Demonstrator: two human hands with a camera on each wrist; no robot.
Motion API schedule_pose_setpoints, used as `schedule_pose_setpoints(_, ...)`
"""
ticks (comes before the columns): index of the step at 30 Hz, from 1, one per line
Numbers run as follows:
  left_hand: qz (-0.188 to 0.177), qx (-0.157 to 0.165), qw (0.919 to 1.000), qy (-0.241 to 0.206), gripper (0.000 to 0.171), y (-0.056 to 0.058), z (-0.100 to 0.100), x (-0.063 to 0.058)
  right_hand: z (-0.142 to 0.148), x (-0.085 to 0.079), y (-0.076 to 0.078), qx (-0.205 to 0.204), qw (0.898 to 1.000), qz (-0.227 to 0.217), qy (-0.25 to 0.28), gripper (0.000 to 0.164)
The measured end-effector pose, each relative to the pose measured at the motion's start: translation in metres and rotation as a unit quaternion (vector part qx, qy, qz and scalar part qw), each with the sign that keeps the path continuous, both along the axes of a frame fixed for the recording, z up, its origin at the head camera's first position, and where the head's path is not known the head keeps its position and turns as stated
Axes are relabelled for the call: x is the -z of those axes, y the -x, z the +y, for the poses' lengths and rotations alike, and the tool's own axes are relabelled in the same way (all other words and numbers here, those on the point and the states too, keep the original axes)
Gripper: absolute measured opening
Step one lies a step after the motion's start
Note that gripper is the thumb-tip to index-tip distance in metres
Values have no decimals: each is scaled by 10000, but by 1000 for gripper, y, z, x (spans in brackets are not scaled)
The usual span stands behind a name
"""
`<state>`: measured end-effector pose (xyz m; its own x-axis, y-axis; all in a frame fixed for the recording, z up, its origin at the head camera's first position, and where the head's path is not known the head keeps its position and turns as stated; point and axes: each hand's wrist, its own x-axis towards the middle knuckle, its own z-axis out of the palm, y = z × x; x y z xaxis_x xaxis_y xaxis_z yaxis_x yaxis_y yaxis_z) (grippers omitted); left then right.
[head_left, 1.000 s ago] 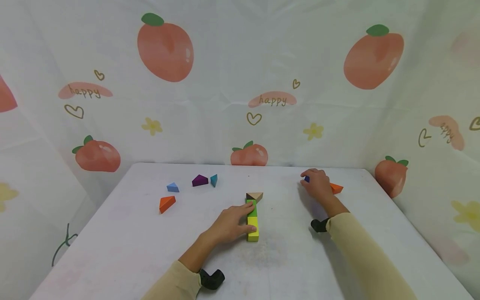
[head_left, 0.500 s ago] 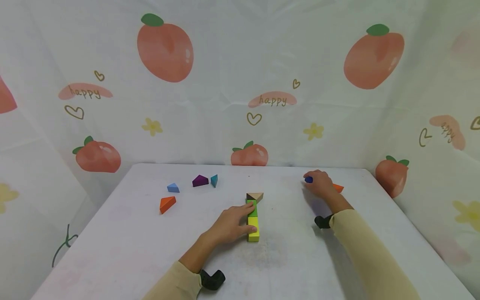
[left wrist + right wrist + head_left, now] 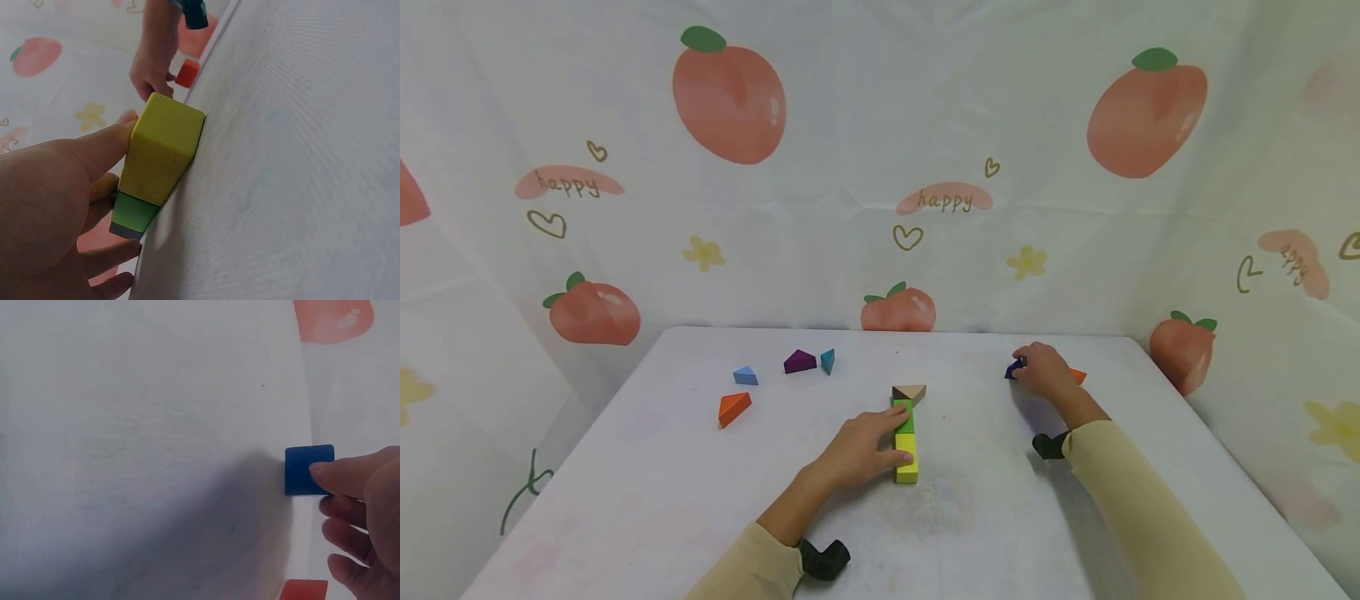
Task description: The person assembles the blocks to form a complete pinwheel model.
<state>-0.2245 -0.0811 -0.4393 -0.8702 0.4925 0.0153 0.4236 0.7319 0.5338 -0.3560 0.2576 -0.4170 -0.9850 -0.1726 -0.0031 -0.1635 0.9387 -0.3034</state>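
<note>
In the head view my left hand (image 3: 859, 447) lies along a row of toy blocks, its thumb on the yellow block (image 3: 906, 468) and a finger on the green block (image 3: 904, 418). A tan triangular block (image 3: 913, 392) sits at the far end of that row. From the left wrist, the yellow block (image 3: 164, 134) looms in front with the green one behind it. At the far right of the table, my right hand (image 3: 1043, 369) pinches a dark blue block (image 3: 1011, 369). Its square face (image 3: 300, 472) shows in the right wrist view, the thumb pressed on it.
An orange block (image 3: 1078, 376) lies just right of my right hand. Toward the back left are a purple block (image 3: 800, 362), a teal block (image 3: 827, 361), a light blue triangle (image 3: 746, 376) and an orange triangular block (image 3: 733, 409). A fruit-printed curtain (image 3: 820, 233) hangs behind the table.
My right hand has shifted slightly right, and the blue block has turned and sits lower by the fingers, more of it showing. The left hand and the row have not moved.
</note>
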Motion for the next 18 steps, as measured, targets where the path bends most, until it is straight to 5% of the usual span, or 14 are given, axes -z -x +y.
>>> schedule_pose_setpoints(9,-3,-10,10000,3,69,0,0,0,-1,1,-5,146,9996,-121,203,33)
schedule_pose_setpoints(18,44,5,10000,-4,69,1,0,2,3,9,-12,179,9972,456,570,30)
